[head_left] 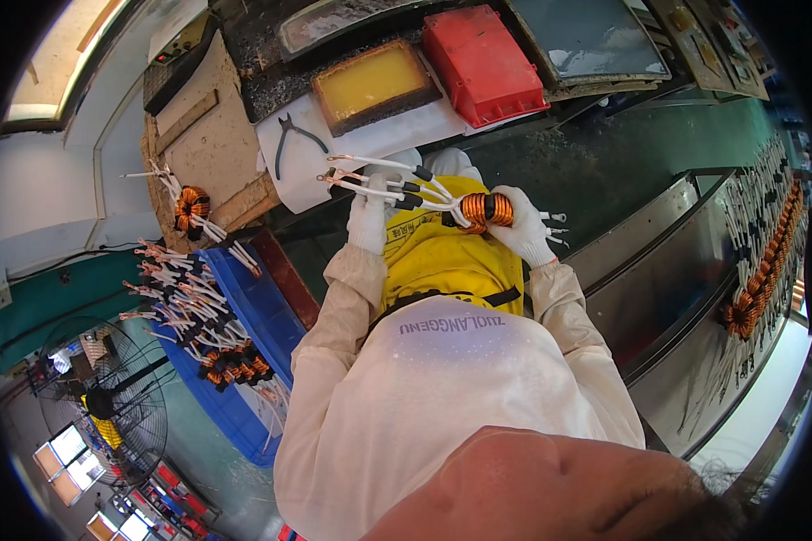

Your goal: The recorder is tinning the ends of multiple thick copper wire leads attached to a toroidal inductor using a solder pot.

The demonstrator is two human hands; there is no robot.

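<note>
Well, both hands gloved in white and both occupied, out in front of the yellow apron (451, 261). Left hand (367, 216): fingers drawn in around the white leads (438, 191), near their bare copper ends; some lugs poke out past the glove, and black sleeves sit partway along the leads. Right hand (520, 225): curled closed on the right side of the copper coil (487, 212), with shorter lead ends jutting beyond it. Exact finger placement underneath: cannot tell from here. The coil sits between the two hands, above the lap, close to the right one. Ahead, green-handled pliers (287, 149) lie open on a white sheet (311, 185), just beside a dark-rimmed tray of yellow material (420, 91); a red box (484, 63) stands to the right of that. On the left, a single finished-looking coil (191, 207) rests at the wooden bench's (189, 135) edge, near a blue bin (284, 338) heaped with more wired coils. Far right, a long row of coils (771, 261), leads splayed both ways.
</note>
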